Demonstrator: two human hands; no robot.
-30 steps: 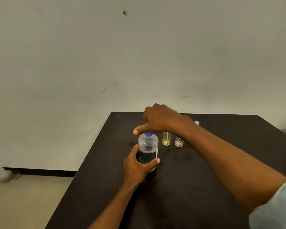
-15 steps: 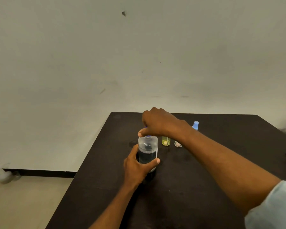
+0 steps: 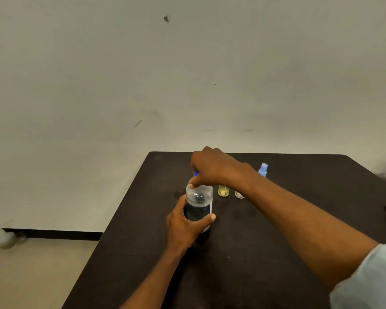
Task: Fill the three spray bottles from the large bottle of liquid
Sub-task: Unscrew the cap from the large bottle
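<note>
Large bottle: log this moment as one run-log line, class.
large bottle: upright, held by left hand | blue cap: gripped by right hand | spray bottles: behind, not held

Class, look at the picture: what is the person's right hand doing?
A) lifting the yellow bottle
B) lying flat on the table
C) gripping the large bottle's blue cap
C: the right hand curls over the blue cap atop the large bottle, which the left hand holds by its body.

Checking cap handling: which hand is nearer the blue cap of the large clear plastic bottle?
Right. The right hand grips the blue cap from above; the left hand holds the large clear plastic bottle lower down.
</note>
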